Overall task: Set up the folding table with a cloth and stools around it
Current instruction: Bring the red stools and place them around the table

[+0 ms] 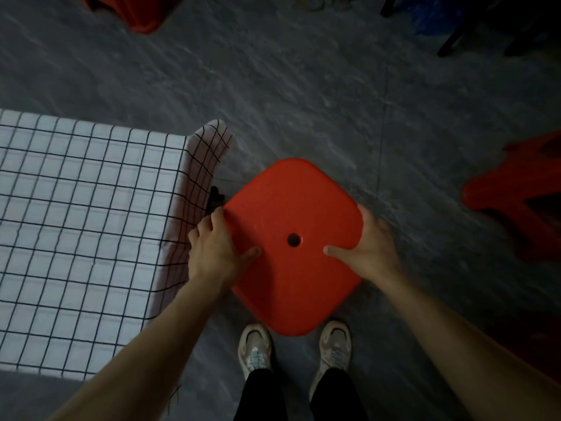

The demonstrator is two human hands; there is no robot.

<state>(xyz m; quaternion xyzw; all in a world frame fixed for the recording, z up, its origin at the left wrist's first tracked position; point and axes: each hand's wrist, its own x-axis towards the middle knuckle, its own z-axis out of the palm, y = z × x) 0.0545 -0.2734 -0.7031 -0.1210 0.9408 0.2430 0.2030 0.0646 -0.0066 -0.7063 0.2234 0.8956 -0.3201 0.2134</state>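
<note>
1. Head view: red stool [297, 208], seat up, lies between both hands.
2. Left hand [218, 247] grips the seat's left edge, thumb on top.
3. Right hand [368, 247] grips the right edge, thumb on top.
4. Checked cloth [85, 223], spread flat with its edge hanging, lies just left of the left hand.
5. Second stool [516, 202] stands well right of the right hand.

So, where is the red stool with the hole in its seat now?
In the head view the red stool is at centre, gripped at its seat edges by the left hand and right hand, just right of the checked cloth.
</note>
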